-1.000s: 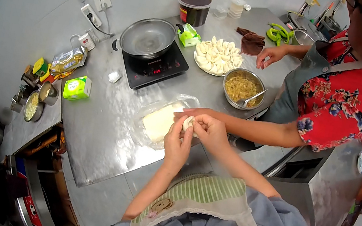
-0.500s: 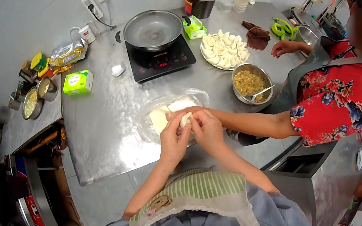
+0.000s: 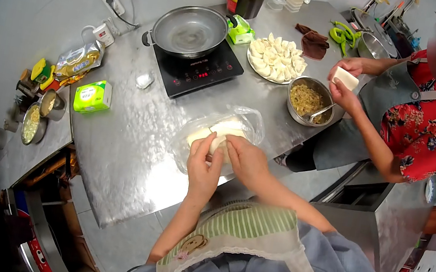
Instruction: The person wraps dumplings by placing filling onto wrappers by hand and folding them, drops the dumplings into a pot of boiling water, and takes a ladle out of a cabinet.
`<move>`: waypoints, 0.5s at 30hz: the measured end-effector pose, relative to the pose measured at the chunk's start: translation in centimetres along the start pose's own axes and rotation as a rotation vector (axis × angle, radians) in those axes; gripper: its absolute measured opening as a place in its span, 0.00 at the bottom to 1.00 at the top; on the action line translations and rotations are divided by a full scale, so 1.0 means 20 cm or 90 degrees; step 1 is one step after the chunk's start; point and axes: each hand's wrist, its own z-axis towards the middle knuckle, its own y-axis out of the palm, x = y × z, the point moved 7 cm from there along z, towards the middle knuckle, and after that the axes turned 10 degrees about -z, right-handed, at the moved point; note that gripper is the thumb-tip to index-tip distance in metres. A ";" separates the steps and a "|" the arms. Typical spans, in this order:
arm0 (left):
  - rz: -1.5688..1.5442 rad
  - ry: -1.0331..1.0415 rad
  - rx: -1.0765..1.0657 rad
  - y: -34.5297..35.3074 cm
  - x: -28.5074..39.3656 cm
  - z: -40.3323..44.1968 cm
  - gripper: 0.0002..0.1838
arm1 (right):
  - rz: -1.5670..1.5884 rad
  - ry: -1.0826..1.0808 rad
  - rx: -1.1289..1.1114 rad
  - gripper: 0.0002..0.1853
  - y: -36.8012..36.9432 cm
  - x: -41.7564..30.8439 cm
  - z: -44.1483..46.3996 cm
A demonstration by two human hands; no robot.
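Pinching a dumpling (image 3: 218, 145) between them, the left hand (image 3: 205, 167) and right hand (image 3: 249, 162) work over the wrapper stack's (image 3: 229, 127) near side; sealing seems underway, next calling for even fingertip pressure.

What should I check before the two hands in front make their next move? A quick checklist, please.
1. Grip on the dough piece: ok, the left hand and right hand both pinch it.
2. Dough sealed: cannot tell, its edge is mostly hidden.
3. Spare wrappers near: ok, they lie by the hands, amid clear plastic.
4. Filling available: ok, the bowl holds plenty, with a spoon in it.
5. Room on the plate: not ok, dumplings cover nearly all of it.
6. Co-worker's hands out of the way: ok, they hold a wrapper near the bowl.
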 end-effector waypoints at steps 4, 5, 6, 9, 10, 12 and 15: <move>-0.050 -0.203 -0.046 -0.03 -0.15 -0.01 0.23 | 0.138 -0.015 -0.091 0.26 0.03 0.03 0.00; -0.052 -0.202 -0.051 -0.02 -0.18 -0.01 0.23 | 0.166 -0.117 -0.122 0.31 0.01 0.00 0.01; -0.187 -0.265 -0.059 0.01 -0.23 -0.02 0.22 | 0.161 -0.112 -0.116 0.31 -0.01 0.03 0.03; -0.372 -0.352 -0.072 0.08 -0.25 -0.01 0.20 | 0.337 -0.022 -0.268 0.25 0.00 0.14 0.13; -0.425 -0.420 -0.065 0.08 -0.29 -0.02 0.20 | 0.364 0.030 -0.299 0.23 0.01 0.22 0.17; -0.492 -0.485 -0.050 0.12 -0.32 -0.02 0.19 | 0.377 0.102 -0.322 0.16 0.06 0.38 0.24; -0.488 -0.473 -0.022 0.16 -0.30 0.06 0.20 | 0.385 0.100 -0.344 0.16 0.10 0.58 0.35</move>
